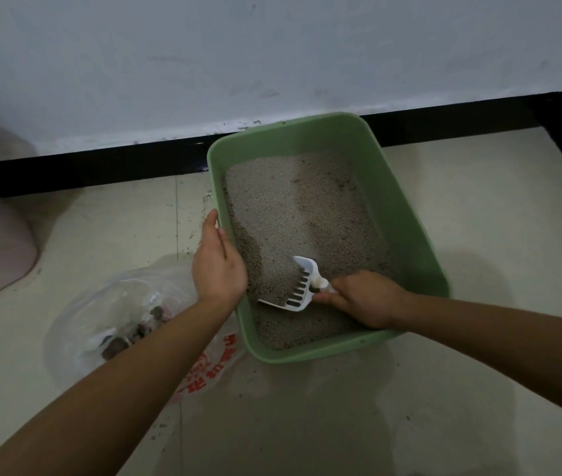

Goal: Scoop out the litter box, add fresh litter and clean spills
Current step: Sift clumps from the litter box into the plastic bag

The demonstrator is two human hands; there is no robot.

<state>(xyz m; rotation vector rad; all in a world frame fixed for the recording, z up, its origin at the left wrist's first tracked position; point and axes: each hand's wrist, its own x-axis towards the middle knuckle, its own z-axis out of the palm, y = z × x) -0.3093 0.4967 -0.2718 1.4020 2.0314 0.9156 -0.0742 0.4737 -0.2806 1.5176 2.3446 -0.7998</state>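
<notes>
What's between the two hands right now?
In the head view, the white scoop lies in the grey litter between the left hand holding the litter box rim and the right hand gripping its handle.

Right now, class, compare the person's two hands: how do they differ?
The left hand holds the rim of the green litter box; the right hand grips the white scoop. The left hand sits at the edge; the right hand is inside, over the litter. Both are bare.

- The scene is dim, with flat, soft light and a grey cast on the wall (272, 46).
- The glossy floor (307, 424) shows weak reflections and soft shadows beside the litter box (396, 214).
- The baseboard (101, 166) bends from wide-angle distortion.
- Details look slightly soft.
</notes>
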